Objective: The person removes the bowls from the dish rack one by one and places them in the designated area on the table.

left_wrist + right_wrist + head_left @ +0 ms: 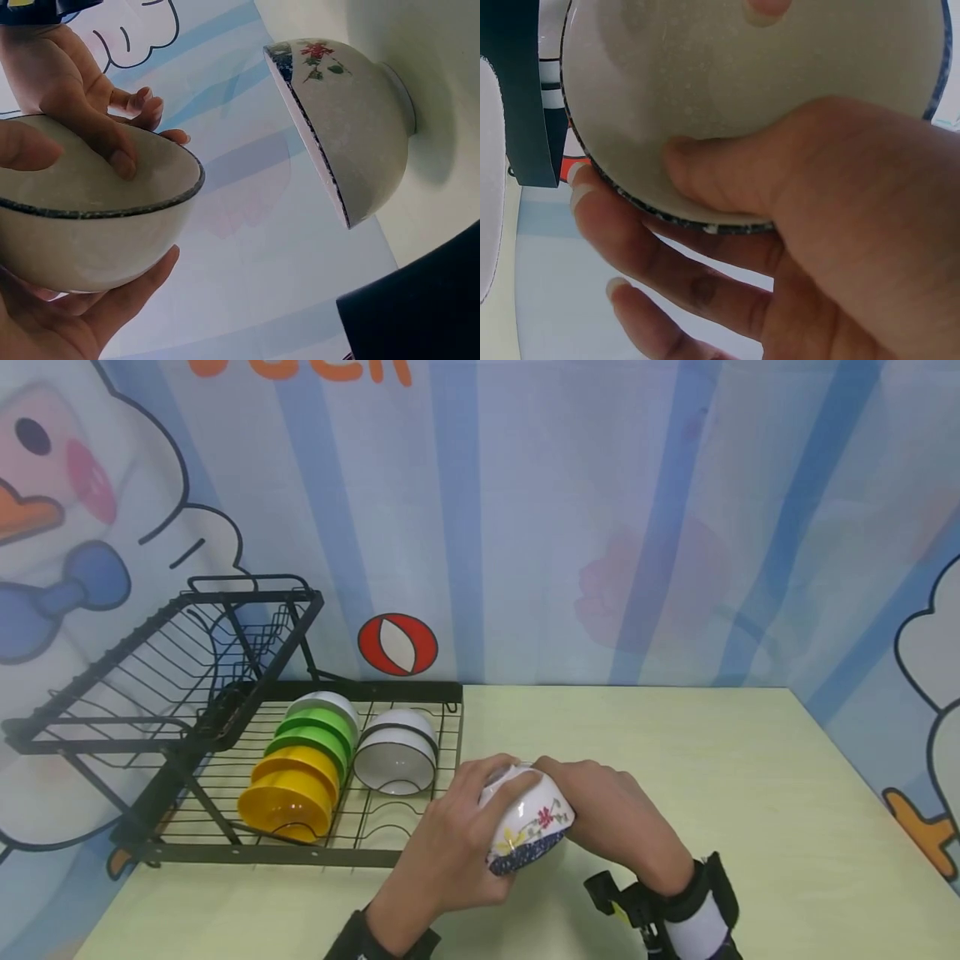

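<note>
The left hand (453, 835) wraps one side of a bowl (528, 818), its fingers spread over the outer wall. The right hand (611, 802) takes the opposite side, with its thumb (727, 172) inside and its fingers outside, so the rim is pinched. Both grips are narrow, each holding the bowl; a two-sided hold probably suits its smooth, curved wall. The bowl hangs above the bench (675, 727), just beside the near right corner of the rack (300, 858). It is tipped, its mouth toward the right hand, which seems to give that thumb room to reach in.

Below it in the left wrist view, a second bowl (352, 135) with a red flower stands upright, its foot on the bench. The head view does not clearly show it, so I cannot tell which edge it is nearest.

The rack stands at the bench's left edge. In it, yellow bowls (285, 802) nest against green ones (315, 739), with white bowls (395, 764) in a row beside them; the wires likely stop them rolling. A printed backdrop (540, 527) hangs behind the bench's far edge.
</note>
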A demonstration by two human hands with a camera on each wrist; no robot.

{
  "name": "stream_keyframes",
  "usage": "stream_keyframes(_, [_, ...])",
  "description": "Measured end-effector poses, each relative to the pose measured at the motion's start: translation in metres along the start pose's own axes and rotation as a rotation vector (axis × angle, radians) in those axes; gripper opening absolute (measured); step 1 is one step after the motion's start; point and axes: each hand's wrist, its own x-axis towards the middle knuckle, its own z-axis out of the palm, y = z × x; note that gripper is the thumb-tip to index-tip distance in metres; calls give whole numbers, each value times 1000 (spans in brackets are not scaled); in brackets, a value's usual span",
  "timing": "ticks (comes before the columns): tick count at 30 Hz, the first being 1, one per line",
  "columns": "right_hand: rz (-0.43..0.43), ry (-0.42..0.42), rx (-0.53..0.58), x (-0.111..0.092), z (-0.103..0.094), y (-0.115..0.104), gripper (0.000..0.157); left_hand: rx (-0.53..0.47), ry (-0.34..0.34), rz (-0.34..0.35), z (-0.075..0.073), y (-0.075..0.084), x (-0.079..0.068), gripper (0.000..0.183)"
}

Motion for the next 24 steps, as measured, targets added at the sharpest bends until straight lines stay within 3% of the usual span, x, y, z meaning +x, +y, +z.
stream_keyframes(11, [-23,23,-35,1,2,3,23,8,-46,-40,-1,1,0,92])
stream_keyframes(24, [-37,43,7,5,4,6,23,-35,-83,-74,-2,-1,1,86])
